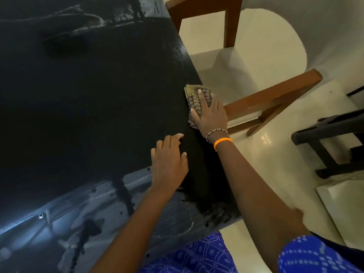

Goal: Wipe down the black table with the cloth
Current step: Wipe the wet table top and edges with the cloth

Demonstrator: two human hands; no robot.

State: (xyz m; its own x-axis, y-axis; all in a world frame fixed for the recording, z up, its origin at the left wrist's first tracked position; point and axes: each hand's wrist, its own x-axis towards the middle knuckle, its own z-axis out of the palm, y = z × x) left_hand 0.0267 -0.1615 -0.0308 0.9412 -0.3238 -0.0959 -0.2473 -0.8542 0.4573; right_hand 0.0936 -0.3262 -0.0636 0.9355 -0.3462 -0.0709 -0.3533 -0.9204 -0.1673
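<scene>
The black table (94, 99) fills the left of the head view, with wet streaks and droplets along its near edge and far end. A checked cloth (194, 95) lies at the table's right edge, bunched and hanging partly over it. My right hand (208, 113) presses flat on the cloth, fingers spread; a bead bracelet and an orange band circle its wrist. My left hand (169, 158) rests on the tabletop close by, fingers apart, holding nothing.
A brown wooden chair (271, 99) stands just right of the table edge, beside my right hand. A second wooden chair frame (230, 18) is farther back. A dark low stand (331, 142) sits on the pale tiled floor at the right.
</scene>
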